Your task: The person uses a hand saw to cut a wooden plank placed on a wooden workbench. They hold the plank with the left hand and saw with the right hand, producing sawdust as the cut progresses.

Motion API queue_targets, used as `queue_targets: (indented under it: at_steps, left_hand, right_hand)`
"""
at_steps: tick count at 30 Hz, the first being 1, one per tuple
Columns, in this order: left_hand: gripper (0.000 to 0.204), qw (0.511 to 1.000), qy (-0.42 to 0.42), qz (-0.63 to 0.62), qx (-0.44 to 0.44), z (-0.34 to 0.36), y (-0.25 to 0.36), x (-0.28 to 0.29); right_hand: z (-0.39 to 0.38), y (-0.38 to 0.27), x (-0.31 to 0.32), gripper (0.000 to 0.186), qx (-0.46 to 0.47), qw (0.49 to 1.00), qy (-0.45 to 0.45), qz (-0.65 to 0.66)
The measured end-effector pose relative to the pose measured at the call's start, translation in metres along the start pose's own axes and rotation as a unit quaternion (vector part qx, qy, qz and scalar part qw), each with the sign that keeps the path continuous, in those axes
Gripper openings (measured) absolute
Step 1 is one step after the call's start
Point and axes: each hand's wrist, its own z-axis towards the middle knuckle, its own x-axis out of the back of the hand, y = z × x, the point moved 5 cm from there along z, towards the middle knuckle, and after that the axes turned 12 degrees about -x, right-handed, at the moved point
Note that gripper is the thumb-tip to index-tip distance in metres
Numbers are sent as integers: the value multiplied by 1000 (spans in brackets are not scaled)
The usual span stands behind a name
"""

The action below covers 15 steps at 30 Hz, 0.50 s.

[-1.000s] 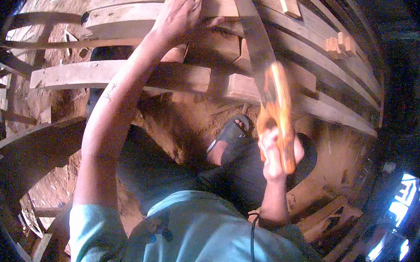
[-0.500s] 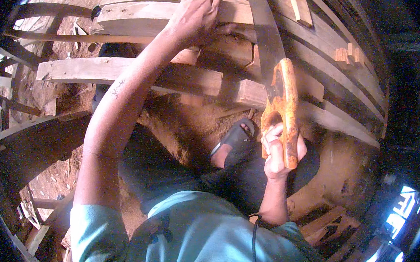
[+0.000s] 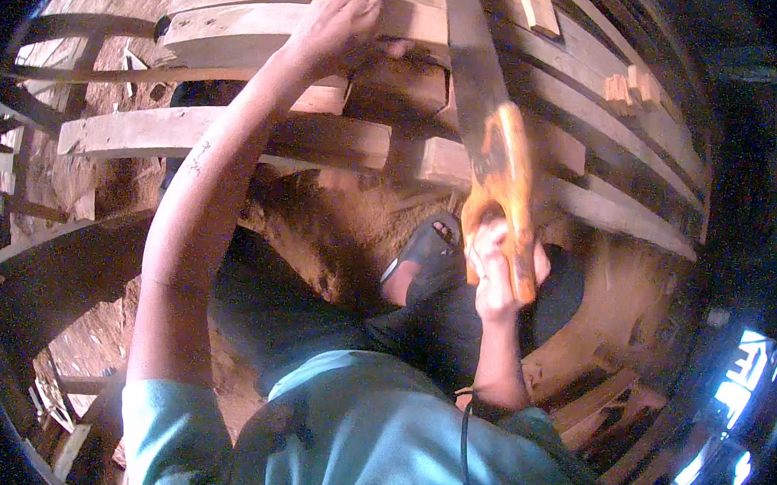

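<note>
Right hand (image 3: 499, 273), fingers wrapped around the orange handle of the handsaw (image 3: 494, 151), blade angled up across the upper plank (image 3: 241, 29). Left hand (image 3: 341, 14) lies flat on that plank, fingers spread (likely steadying it).

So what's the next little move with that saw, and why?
Probably a push stroke forward along the cut. The right hand grips the orange handle of the handsaw, whose blade runs up across the wooden plank. The left hand presses that plank down, steadying it.
</note>
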Motion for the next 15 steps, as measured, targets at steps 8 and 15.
queue_targets:
  at_steps: [8,15]
  left_hand:
    - [69,998,35,-30,31,15,19,47]
    - [68,994,90,55,-2,1,12,25]
  right_hand:
    - [8,-12,-7,9,51,985,46,-158]
    - [11,-11,1,7,10,998,34,-58]
